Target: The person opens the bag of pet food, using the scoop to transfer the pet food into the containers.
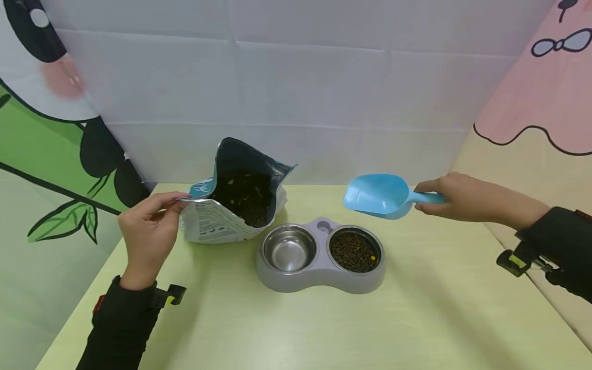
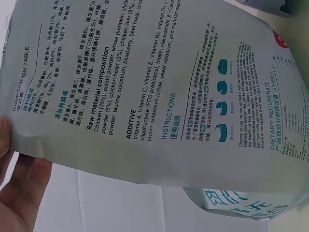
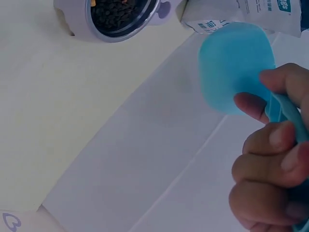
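My left hand (image 1: 150, 231) pinches the top edge of an open pet food bag (image 1: 215, 223), which stands on the table with dark kibble (image 1: 247, 198) inside. Printed text covers the bag (image 2: 159, 96) in the left wrist view. In my right hand (image 1: 462, 198) is a light blue scoop (image 1: 379, 195), gripped by its handle and raised right of the bag. No kibble shows in the scoop's visible hollow. Between the hands sits a grey double bowl stand (image 1: 319, 277). Its left steel bowl (image 1: 290, 249) is bare; brown kibble (image 1: 353, 252) lies in the right one.
The pale yellow-green table (image 1: 277, 329) meets a white cloth backdrop (image 1: 305, 92) at its back edge. Cartoon-printed cloths hang at the left (image 1: 60, 154) and right (image 1: 532, 103). A table edge runs along the right side.
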The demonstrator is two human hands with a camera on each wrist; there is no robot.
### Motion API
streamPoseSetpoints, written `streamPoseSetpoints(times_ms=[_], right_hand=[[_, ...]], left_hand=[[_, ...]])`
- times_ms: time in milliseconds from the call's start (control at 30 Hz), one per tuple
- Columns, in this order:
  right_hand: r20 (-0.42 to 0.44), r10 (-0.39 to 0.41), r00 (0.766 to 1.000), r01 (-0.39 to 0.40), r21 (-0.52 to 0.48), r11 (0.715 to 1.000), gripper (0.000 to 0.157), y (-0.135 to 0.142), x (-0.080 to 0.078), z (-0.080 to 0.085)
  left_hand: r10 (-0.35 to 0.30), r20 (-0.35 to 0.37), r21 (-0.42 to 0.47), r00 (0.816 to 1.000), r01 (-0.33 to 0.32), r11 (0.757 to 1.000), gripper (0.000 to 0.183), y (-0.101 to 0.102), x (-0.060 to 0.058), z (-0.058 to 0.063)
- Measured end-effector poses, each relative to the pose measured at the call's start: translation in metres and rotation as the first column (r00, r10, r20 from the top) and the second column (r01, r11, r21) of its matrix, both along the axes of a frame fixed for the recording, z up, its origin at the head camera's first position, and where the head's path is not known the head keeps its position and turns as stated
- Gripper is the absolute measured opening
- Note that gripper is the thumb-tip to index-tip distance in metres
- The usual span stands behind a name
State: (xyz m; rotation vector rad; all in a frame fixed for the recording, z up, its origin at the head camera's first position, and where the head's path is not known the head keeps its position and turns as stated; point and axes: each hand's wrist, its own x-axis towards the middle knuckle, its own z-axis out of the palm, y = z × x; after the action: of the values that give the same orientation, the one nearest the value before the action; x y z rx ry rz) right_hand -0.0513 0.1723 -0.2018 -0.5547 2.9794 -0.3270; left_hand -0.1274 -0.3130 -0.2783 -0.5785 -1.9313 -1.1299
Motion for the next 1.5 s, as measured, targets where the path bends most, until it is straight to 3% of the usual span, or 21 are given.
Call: streamPoseSetpoints(times_ms=[200,967,1500], right_hand=[[-0.031,0.023,0.999,-0.024,-0.035,0.999,0.03,-0.003,0.003,0.01],[-0.139,0.129,0.982,-0.145,-0.114,0.983,0.021,-0.022,0.01,0.05],[-0.086,0.219,0.972,-0.227,-0.096,0.969,0.015,-0.053,0.001,0.06]], left_hand=[[-0.016,-0.006,-0.008,1.0,0.016,1.0,0.017,0.002,-0.001,-0.002],[-0.029,-0.009,-0.041,1.0,0.029,0.999,0.016,0.004,0.001,-0.001],[-0.045,-0.011,-0.037,0.999,0.045,0.998,0.017,0.011,-0.001,-0.002]])
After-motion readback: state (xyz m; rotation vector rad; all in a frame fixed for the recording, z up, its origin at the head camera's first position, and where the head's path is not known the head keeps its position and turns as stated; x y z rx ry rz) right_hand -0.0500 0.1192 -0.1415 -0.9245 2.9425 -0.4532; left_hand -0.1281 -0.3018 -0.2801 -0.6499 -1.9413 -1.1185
